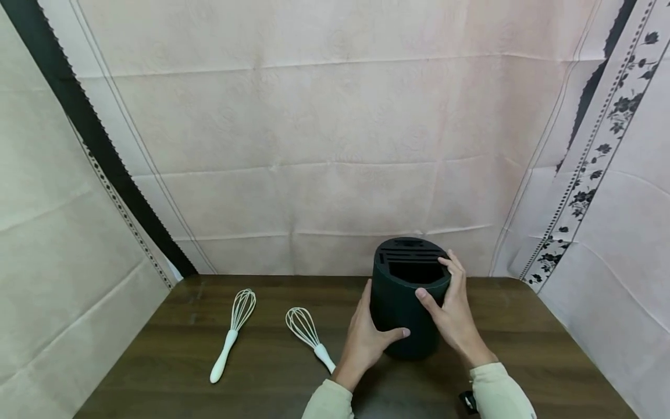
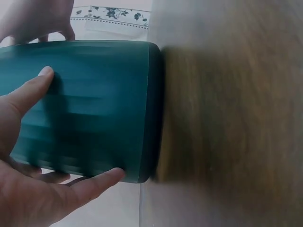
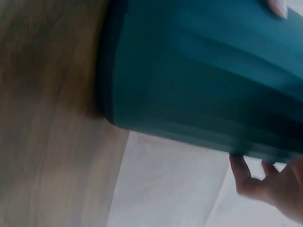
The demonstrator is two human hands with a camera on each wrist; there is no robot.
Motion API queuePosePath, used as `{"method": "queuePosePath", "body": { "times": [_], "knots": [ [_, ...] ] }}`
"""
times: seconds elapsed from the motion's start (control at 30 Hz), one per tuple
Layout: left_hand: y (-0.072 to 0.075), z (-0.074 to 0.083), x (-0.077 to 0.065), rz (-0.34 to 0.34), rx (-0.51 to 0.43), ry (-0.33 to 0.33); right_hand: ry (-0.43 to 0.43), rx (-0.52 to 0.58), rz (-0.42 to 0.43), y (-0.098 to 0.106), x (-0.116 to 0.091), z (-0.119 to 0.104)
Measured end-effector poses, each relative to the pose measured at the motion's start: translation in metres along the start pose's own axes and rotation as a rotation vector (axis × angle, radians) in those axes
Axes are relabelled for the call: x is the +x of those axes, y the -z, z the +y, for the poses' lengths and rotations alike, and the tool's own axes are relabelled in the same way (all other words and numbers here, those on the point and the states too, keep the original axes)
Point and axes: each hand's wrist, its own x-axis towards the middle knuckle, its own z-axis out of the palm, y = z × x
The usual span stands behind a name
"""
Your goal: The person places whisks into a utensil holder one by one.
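Both hands are clamped on one dark green holder (image 1: 403, 308), taking it from opposite sides. Its body lies directly between the palms, with the long axis roughly upright and the slotted top, which also has one wide opening, facing up. Neither hand is nearer, since each touches the holder; they differ in height. The left hand (image 1: 363, 337) grips the holder's left wall lower down, thumb laid across the front and fingers along the side. The right hand (image 1: 452, 311) holds the right side higher up, thumb near the front of the rim and fingertips at the rim's right edge.

Beneath the holder is the brown bench (image 1: 272, 396). The left wrist view shows a blurred shadow beside the base, and I cannot tell whether the holder rests flat or sits just clear of the wood.

To the holder's left lies the nearer whisk (image 1: 316, 344), its wire head angled away from the person and its handle end partly hidden by the left wrist. Farther left of the holder, well apart from it, lies a second whisk (image 1: 230, 337), handle toward the person. Behind the holder hangs a pale creased cloth (image 1: 340, 145).
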Motion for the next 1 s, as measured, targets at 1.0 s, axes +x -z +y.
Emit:
{"method": "queuePosePath", "body": {
  "times": [1.0],
  "knots": [
    [0.061,-0.018,0.028,0.005,0.054,-0.046,-0.202,0.187,-0.144,-0.046,0.033,-0.012]
  ]
}}
